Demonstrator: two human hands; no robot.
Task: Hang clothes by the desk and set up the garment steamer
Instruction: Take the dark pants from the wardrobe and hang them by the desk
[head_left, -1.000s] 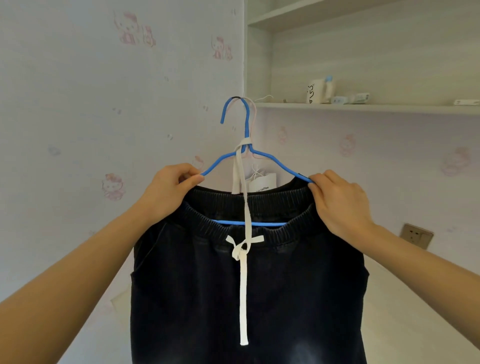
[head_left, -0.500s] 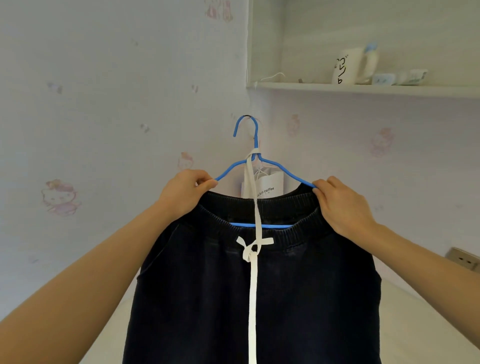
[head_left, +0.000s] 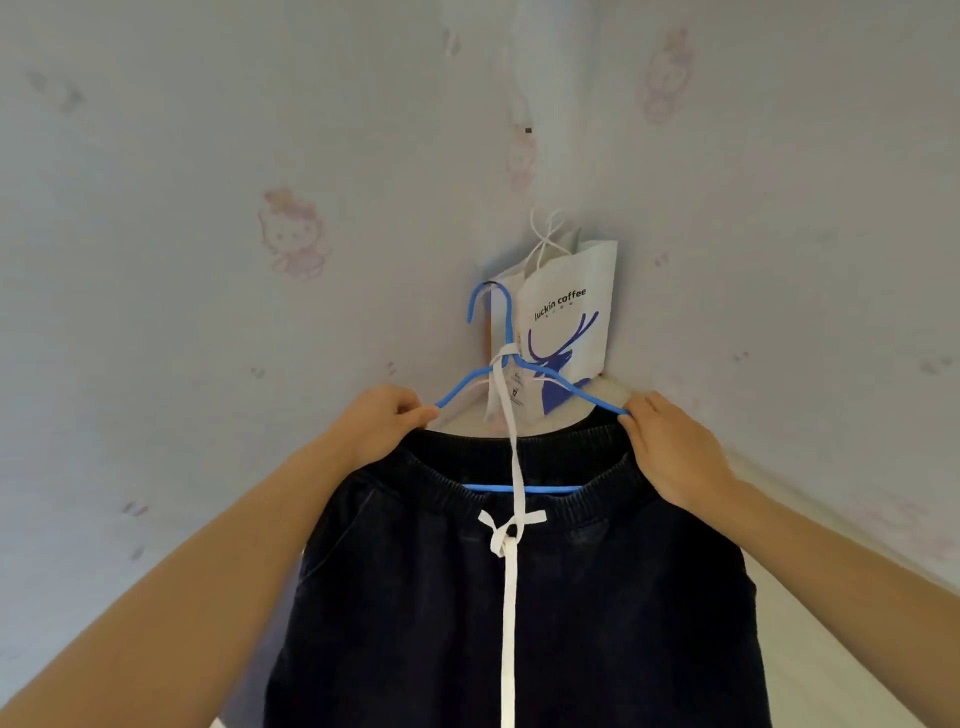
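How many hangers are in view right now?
1. The blue hanger carries the dark pants; the left hand and right hand each grip one end. Its hook sits beside the white paper bag. More hangers could be hidden behind the bag.

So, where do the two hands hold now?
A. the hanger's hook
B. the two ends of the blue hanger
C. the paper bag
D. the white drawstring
B: the left hand and right hand each pinch one end of the hanger at the waistband.
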